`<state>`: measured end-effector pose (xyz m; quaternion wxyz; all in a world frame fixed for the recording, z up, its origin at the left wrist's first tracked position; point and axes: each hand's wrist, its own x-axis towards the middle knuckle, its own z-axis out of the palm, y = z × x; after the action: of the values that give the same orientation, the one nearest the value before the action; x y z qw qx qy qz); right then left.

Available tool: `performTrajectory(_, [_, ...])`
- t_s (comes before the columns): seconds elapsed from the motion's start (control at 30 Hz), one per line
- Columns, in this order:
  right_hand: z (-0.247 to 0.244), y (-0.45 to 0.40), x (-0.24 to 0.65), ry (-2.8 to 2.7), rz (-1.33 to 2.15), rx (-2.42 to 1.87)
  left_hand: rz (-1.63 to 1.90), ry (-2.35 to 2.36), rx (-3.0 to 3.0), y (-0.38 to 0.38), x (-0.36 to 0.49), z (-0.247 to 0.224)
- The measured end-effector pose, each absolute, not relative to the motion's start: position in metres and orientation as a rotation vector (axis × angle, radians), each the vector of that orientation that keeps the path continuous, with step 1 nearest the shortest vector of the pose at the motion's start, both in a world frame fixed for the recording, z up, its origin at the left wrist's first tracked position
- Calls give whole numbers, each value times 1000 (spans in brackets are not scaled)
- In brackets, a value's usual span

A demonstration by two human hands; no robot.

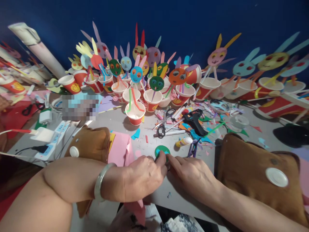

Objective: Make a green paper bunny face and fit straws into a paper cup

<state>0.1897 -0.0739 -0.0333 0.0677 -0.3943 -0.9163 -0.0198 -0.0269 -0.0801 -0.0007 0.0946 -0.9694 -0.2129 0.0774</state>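
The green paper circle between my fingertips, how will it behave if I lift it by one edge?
The green paper circle looks thin and flat, so it will probably flop or curl. It seems very light, like the paper scraps strewn nearby. Both the left hand and right hand pinch its near edge, which suggests it needs steadying.

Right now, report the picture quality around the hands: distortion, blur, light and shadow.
Head view: strong wide-angle bending, so the paper cups and rabbit faces fan outward at the edges; a pixelated patch hides something at left; the left hand and right hand on the green paper disc are evenly lit and fairly sharp; the far right rabbits are stretched and soft; shadows are soft.
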Motion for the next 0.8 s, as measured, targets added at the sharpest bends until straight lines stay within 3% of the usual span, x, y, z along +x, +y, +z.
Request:
performTrajectory(0.2, [-33,-73,190,-2673,-25,-1055,69,-595,-2998,-81,-19,-6])
performTrajectory(0.8, [-44,-53,192,-2610,-91,-632,195,-576,-3103,-71,-17,14])
